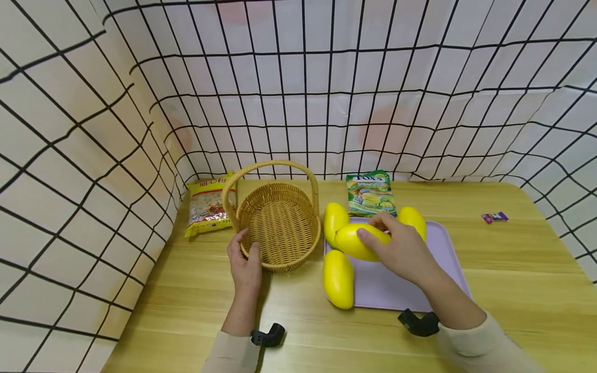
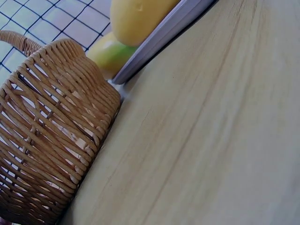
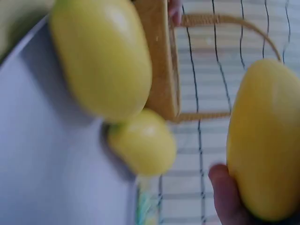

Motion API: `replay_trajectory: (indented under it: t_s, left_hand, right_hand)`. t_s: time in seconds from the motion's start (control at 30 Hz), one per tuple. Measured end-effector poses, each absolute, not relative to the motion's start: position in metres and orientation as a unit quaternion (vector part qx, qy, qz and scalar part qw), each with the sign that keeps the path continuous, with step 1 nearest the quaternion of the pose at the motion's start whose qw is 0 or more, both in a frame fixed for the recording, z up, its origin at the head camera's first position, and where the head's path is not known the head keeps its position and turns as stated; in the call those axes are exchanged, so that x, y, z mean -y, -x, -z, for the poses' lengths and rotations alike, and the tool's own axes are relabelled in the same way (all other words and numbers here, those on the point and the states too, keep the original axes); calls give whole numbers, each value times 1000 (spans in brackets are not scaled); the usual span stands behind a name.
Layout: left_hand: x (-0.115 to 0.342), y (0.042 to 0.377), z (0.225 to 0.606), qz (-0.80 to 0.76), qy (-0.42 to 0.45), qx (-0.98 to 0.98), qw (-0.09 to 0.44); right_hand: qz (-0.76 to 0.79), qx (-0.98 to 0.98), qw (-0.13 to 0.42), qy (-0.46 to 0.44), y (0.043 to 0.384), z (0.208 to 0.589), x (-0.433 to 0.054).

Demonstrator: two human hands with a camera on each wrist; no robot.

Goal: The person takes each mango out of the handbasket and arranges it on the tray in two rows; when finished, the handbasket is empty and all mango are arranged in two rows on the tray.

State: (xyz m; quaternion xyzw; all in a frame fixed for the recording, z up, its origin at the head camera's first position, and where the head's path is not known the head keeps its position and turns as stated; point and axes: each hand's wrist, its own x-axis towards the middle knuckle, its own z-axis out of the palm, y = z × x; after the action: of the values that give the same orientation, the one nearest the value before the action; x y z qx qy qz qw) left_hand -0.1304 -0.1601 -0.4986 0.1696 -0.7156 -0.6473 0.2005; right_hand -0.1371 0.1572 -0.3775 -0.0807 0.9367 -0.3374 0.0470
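Observation:
My right hand (image 1: 406, 248) holds a yellow mango (image 1: 361, 242) above the lilac tray (image 1: 392, 290), thumb on its near side. In the right wrist view, that mango (image 3: 267, 140) is raised beside the thumb (image 3: 227, 194). Another mango (image 1: 338, 280) lies on the tray's left edge, one (image 1: 335, 223) at its back left corner, and one (image 1: 412, 223) at the back, partly behind my right hand. With thumb and fingers about the near left rim, my left hand (image 1: 245, 269) grips a round wicker basket (image 1: 280, 228). Nothing lies inside the basket.
A yellow bag of dry food (image 1: 210, 204) lies behind the basket's left side. A green Fox's candy bag (image 1: 370, 194) is behind the tray. Far right is a small purple wrapped candy (image 1: 494, 217). Grid-patterned cloth walls (image 1: 317, 103) enclose the wooden table (image 1: 186, 311).

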Motion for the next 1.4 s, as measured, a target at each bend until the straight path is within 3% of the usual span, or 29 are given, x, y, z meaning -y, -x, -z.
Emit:
replay_trajectory:
  t_s: [0.33, 0.5, 0.83, 1.4]
  left_hand:
    - [160, 131, 498, 649, -173, 712, 205]
    - [160, 131, 498, 650, -169, 711, 207]
    - [160, 131, 499, 647, -169, 712, 213]
    - [160, 132, 499, 639, -164, 718, 220]
  right_hand:
    - [447, -889, 81, 55, 118, 424, -220]
    - [460, -884, 72, 40, 110, 436, -242]
    - [439, -891, 116, 0, 110, 434, -276]
    - [346, -921, 178, 0, 106, 430, -282]
